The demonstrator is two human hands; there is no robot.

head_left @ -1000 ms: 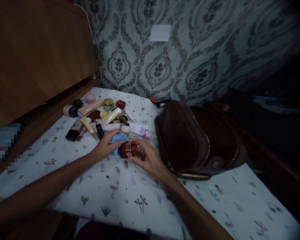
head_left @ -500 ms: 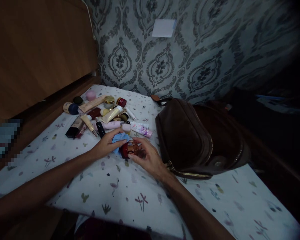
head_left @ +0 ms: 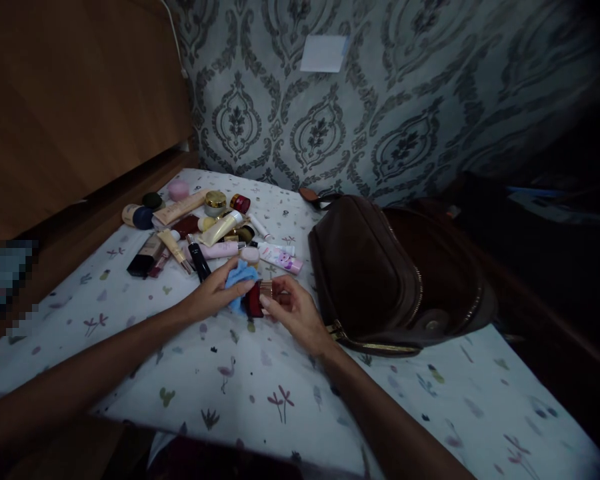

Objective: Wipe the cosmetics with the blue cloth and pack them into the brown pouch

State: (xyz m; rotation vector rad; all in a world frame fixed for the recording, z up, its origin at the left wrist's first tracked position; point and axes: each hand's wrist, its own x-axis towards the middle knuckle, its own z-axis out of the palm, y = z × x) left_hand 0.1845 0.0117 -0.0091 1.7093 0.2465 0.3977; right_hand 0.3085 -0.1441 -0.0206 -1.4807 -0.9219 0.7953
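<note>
My left hand (head_left: pixel 214 292) is closed on a crumpled blue cloth (head_left: pixel 237 281), which presses against the side of a dark red glass bottle (head_left: pixel 255 304). The bottle has a shiny gold-coloured cap (head_left: pixel 266 289) and is tilted over the sheet. My right hand (head_left: pixel 299 312) grips it at the cap end with thumb and fingers. Just beyond the hands lie a black slim tube (head_left: pixel 198 259), a pale pink jar (head_left: pixel 250 256) and a white and pink cream tube (head_left: pixel 280 257).
Several cosmetics, among them a foundation bottle (head_left: pixel 147 255) and a gold-lidded jar (head_left: pixel 215 201), lie on the patterned sheet (head_left: pixel 190 400). A brown leather backpack (head_left: pixel 365 267) lies to the right. Wooden furniture (head_left: pixel 80 100) stands left; a papered wall (head_left: pixel 275 127) rises behind.
The red bottle has turned in my hands, so its red side and gold cap show differently. My right fingers have curled closer round the cap end. The cloth has shifted slightly.
</note>
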